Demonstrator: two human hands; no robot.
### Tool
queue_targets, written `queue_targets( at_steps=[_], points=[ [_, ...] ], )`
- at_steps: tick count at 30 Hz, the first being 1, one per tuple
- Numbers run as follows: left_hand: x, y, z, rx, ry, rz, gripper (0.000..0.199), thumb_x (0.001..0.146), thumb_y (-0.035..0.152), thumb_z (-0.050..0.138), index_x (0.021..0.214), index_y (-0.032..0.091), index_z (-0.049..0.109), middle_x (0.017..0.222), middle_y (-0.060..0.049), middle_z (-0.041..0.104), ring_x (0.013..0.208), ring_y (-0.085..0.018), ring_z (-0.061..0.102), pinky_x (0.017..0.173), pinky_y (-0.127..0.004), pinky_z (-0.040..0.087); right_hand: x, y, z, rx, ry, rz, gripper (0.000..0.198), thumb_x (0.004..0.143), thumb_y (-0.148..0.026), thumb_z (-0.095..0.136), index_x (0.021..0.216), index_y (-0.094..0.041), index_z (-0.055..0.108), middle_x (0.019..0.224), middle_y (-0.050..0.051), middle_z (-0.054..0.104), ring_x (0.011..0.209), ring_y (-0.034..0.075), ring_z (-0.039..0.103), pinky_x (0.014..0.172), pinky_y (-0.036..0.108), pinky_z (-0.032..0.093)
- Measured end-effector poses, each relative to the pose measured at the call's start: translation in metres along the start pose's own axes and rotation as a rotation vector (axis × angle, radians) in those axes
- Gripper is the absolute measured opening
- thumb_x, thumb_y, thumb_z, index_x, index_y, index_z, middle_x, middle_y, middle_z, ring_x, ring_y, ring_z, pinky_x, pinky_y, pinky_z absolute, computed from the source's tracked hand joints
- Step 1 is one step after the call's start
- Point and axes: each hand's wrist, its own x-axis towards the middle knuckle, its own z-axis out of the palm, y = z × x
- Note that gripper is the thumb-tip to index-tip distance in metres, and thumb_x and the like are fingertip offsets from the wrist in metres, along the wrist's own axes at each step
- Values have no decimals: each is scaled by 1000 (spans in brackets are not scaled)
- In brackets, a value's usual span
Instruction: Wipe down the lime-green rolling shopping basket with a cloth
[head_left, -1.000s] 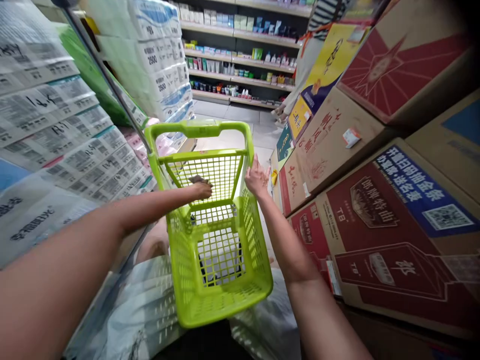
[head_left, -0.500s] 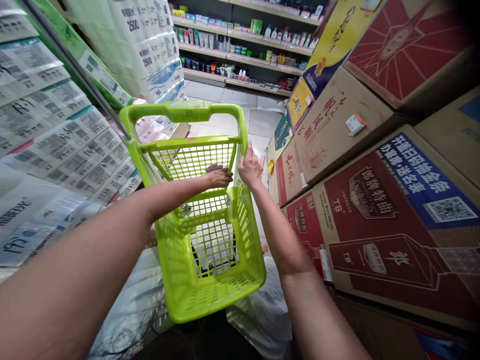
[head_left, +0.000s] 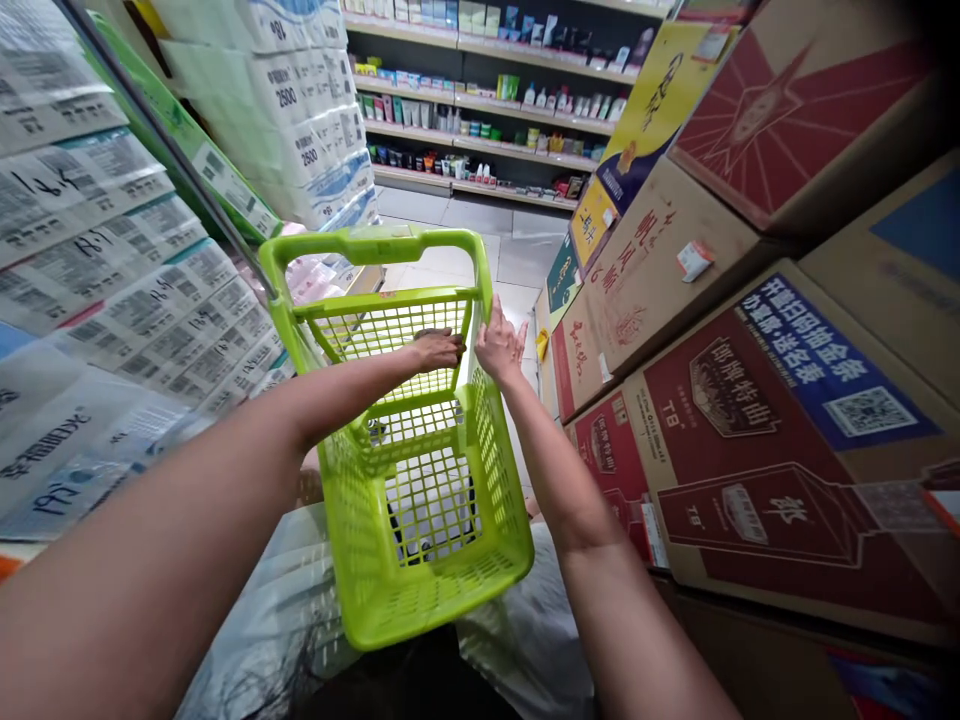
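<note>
- My L hand (head_left: 439,350): above green basket (head_left: 435,605), grip unclear, can't tell.
- My R hand (head_left: 501,343): fingers spread, ungripped, by basket's R rim.
- Basket: btwn white packs (head_left: 150,270) & cartons (head_left: 720,400).

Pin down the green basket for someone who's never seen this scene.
Find the aisle between white packs, left, and stacked cartons, right. In the near middle, the left hand shows over the green basket, with the right hand at its right rim. Its lime-green, open-grid walls set it apart from the packs and cartons.
</note>
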Motion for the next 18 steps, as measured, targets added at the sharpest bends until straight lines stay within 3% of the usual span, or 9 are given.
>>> queue_targets(
  at_steps=[4, 7, 9, 11, 14, 16, 18],
  points=[
    [3, -7, -35, 33, -75, 106, 12, 85, 18, 65, 77, 24, 71, 111, -6, 71, 119, -22, 52, 105, -36, 39, 1, 3, -6, 3, 6, 28, 71, 103, -24, 34, 169, -20, 8, 148, 14, 62, 129, 27, 62, 128, 69, 15],
    [-30, -25, -72, 106, -137, 167, 16, 85, 18, 68, 69, 24, 69, 107, -7, 70, 119, -27, 52, 108, -42, 37, 2, 5, -9, 4, 8, 36, 72, 103, -23, 35, 169, -23, 9, 148, 12, 63, 126, 27, 64, 128, 69, 16],
    [-59, -38, -96, 129, -85, 144, 12, 88, 21, 66, 78, 26, 73, 110, -7, 68, 121, -29, 50, 110, -46, 36, 2, 6, -11, 6, 8, 35, 72, 102, -22, 36, 169, -24, 9, 146, 12, 64, 126, 27, 64, 128, 68, 16],
    [-82, -49, -112, 150, 105, 50, 17, 92, 21, 60, 95, 28, 75, 119, -7, 66, 125, -30, 48, 112, -49, 34, 1, 5, -12, 7, 6, 38, 73, 102, -22, 36, 170, -22, 9, 144, 13, 65, 127, 27, 64, 129, 67, 15],
    [-93, -58, -116, 192, 454, -234, 35, 94, 16, 50, 121, 26, 71, 129, -11, 62, 128, -33, 47, 111, -55, 35, -1, 2, -13, 9, 3, 41, 73, 102, -21, 36, 170, -19, 10, 140, 14, 67, 125, 27, 65, 129, 66, 15],
    [-81, -55, -109, 182, 501, -402, 48, 89, 10, 48, 133, 23, 65, 130, -14, 62, 123, -34, 52, 106, -56, 37, -3, 0, -11, 10, 4, 42, 73, 102, -21, 36, 170, -19, 10, 139, 14, 68, 124, 27, 66, 129, 65, 17],
    [-57, -45, -98, 142, 431, -438, 57, 85, 6, 47, 138, 21, 62, 132, -14, 64, 119, -34, 56, 104, -56, 39, -5, -3, -9, 9, 10, 45, 73, 101, -21, 36, 169, -20, 11, 140, 14, 68, 124, 26, 66, 129, 63, 18]
  ],
)
